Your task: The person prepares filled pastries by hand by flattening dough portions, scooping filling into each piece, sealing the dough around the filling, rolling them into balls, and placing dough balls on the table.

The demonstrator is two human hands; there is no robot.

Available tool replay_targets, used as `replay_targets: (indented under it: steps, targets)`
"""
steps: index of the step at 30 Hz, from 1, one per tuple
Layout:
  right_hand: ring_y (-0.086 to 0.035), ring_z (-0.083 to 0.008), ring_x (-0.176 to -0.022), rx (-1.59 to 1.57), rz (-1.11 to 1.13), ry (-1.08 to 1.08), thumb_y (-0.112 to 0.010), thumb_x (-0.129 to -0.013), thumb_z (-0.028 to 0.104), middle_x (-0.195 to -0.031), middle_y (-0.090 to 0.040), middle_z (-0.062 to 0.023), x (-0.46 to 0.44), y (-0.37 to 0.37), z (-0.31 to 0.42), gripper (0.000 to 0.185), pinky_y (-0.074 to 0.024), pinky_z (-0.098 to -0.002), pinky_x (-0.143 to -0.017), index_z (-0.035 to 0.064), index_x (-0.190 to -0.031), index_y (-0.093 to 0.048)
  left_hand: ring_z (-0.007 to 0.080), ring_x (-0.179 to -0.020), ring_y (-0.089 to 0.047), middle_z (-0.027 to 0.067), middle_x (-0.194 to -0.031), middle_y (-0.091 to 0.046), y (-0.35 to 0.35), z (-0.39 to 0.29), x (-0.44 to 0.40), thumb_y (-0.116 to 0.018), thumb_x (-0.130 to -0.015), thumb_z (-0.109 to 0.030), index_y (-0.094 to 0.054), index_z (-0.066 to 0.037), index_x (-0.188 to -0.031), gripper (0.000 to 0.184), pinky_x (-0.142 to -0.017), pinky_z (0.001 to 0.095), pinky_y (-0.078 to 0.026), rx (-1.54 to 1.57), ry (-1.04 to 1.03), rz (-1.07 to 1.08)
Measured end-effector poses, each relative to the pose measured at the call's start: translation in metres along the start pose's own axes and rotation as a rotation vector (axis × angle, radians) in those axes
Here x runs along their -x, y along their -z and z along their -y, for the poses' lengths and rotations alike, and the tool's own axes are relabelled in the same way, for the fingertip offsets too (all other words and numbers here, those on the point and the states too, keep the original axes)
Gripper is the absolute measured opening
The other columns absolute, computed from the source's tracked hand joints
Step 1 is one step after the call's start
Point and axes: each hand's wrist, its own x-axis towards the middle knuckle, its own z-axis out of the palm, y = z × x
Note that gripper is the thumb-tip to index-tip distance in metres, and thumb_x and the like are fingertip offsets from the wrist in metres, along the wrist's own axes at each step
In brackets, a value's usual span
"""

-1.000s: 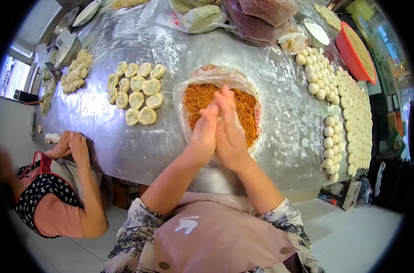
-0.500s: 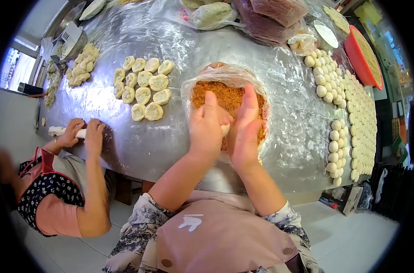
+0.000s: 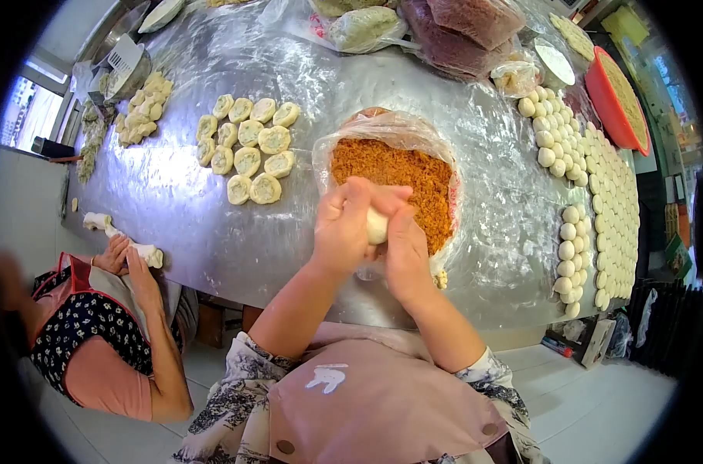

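Note:
Between my two hands is a small white dough ball point(image 3: 377, 226), partly covered by fingers. My left hand point(image 3: 342, 224) curls round its left side, with fingers reaching over the top. The fingers and thumb of my right hand point(image 3: 408, 251) close against its right side. Both hands are over the near edge of an open plastic bag point(image 3: 413, 127) of orange-brown crumbly filling point(image 3: 398, 174). Left of the bag, several flattened dough pieces point(image 3: 248, 133) with greenish centres lie on the metal table point(image 3: 305, 85).
A co-worker point(image 3: 104, 340) at the left handles a dough roll point(image 3: 146, 255). Rows of dough balls point(image 3: 571, 259) and flatter rounds point(image 3: 614, 209) cover the right side, near a red basin point(image 3: 605, 89). Filled bags point(image 3: 359, 29) lie at the back.
My hands went from pressed palm to palm, to apart, to closed round the dough ball, which now shows between them. The co-worker's hands moved along the dough roll, now more exposed.

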Motion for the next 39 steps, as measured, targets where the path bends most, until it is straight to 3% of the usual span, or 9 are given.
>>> replay_targets:
  steps: [3, 6, 9, 12, 19, 21, 26, 32, 39]
  targets:
    - [-0.058, -0.0127, -0.068, 0.119, -0.118, 0.101, -0.029, -0.101, 0.051, -0.084, -0.062, -0.0052, 0.001, -0.010, 0.007, 0.054, -0.0485, -0.0265, -0.063, 0.0028, -0.113, -0.050, 0.0251, -0.104, -0.059, 0.0104, -0.123, -0.056, -0.007, 0.001, -0.001, -0.038, -0.093, -0.060, -0.049, -0.002, -0.126, 0.068, -0.082, 0.0340, -0.050, 0.254, 0.004, -0.039]
    - [-0.056, -0.0095, -0.065, 0.253, -0.281, 0.163, -0.026, -0.100, 0.054, -0.080, -0.060, -0.0049, -0.002, -0.011, 0.008, 0.057, -0.0463, -0.0251, -0.058, 0.0034, -0.110, -0.051, 0.0242, -0.115, -0.052, 0.0144, -0.138, -0.046, -0.021, -0.005, -0.008, -0.040, -0.089, -0.066, -0.047, -0.002, -0.130, 0.075, -0.097, 0.0366, -0.043, 0.511, -0.105, -0.020]
    - [-0.058, -0.0145, -0.066, -0.029, 0.060, -0.158, -0.029, -0.101, 0.050, -0.083, -0.061, -0.0071, 0.001, 0.014, 0.010, 0.053, -0.0475, -0.0297, -0.058, 0.0035, -0.108, -0.053, 0.0214, -0.104, -0.058, 0.0148, -0.135, -0.050, -0.020, -0.005, 0.001, -0.043, -0.092, -0.059, -0.049, -0.002, -0.126, 0.067, -0.101, 0.0401, -0.041, 0.048, -0.167, 0.011]
    - [-0.059, -0.0149, -0.067, 0.086, -0.026, 0.055, -0.030, -0.101, 0.048, -0.082, -0.062, -0.0067, 0.004, 0.005, 0.008, 0.050, -0.0473, -0.0312, -0.057, 0.0039, -0.107, -0.053, 0.0195, -0.088, -0.063, 0.0144, -0.127, -0.057, -0.010, -0.002, 0.005, -0.046, -0.095, -0.052, -0.052, -0.002, -0.122, 0.058, -0.104, 0.0444, -0.038, -0.018, -0.047, 0.068]
    - [-0.059, -0.0164, -0.062, 0.008, -0.031, -0.008, -0.031, -0.102, 0.045, -0.082, -0.064, -0.0075, 0.009, 0.012, 0.011, 0.046, -0.0468, -0.0317, -0.055, 0.0038, -0.107, -0.051, 0.0294, -0.112, -0.059, 0.0200, -0.121, -0.061, -0.044, -0.008, 0.000, -0.042, -0.093, -0.058, -0.059, 0.001, -0.114, 0.064, -0.101, 0.0445, -0.041, 0.307, -0.146, -0.111]
    - [-0.061, -0.0193, -0.062, 0.019, 0.031, -0.074, -0.031, -0.102, 0.047, -0.083, -0.065, -0.0081, 0.008, 0.014, 0.008, 0.049, -0.0474, -0.0328, -0.055, 0.0032, -0.104, -0.053, 0.0311, -0.112, -0.058, 0.0194, -0.118, -0.062, -0.020, 0.001, 0.005, -0.042, -0.093, -0.058, -0.060, 0.001, -0.111, 0.064, -0.097, 0.0430, -0.045, -0.102, -0.170, 0.110]
    - [-0.062, -0.0365, -0.093, 0.282, -0.080, 0.128, -0.042, -0.097, 0.044, -0.107, -0.059, -0.0243, 0.018, 0.020, -0.004, 0.048, -0.0476, -0.0437, -0.079, -0.0006, -0.108, -0.056, 0.0329, -0.116, -0.056, 0.0319, -0.118, -0.058, -0.020, 0.021, 0.008, -0.035, -0.099, -0.051, -0.065, 0.003, -0.089, 0.062, -0.095, 0.0403, -0.046, -0.129, -0.086, 0.070]
    - [-0.061, -0.0162, -0.080, 0.199, -0.464, -0.092, -0.063, -0.090, 0.027, -0.089, -0.063, -0.0101, 0.082, 0.101, -0.004, 0.041, -0.0510, -0.0323, -0.071, 0.0049, -0.122, -0.050, 0.0327, -0.143, -0.017, 0.0140, -0.156, -0.016, -0.059, 0.024, 0.011, -0.024, -0.090, -0.073, -0.015, -0.008, -0.151, 0.089, -0.112, 0.0489, -0.012, 0.144, 0.070, 0.307]
    - [-0.060, -0.0363, -0.093, 1.130, -1.120, -0.142, -0.075, -0.077, 0.024, -0.103, -0.060, -0.0192, 0.200, 0.253, -0.032, 0.048, -0.0486, -0.0409, -0.080, 0.0034, -0.114, -0.052, 0.0260, -0.130, -0.037, 0.0161, -0.148, -0.031, -0.040, 0.020, 0.005, -0.030, -0.100, -0.050, -0.023, -0.005, -0.148, 0.066, -0.104, 0.0372, -0.030, 0.022, 0.165, 0.187]
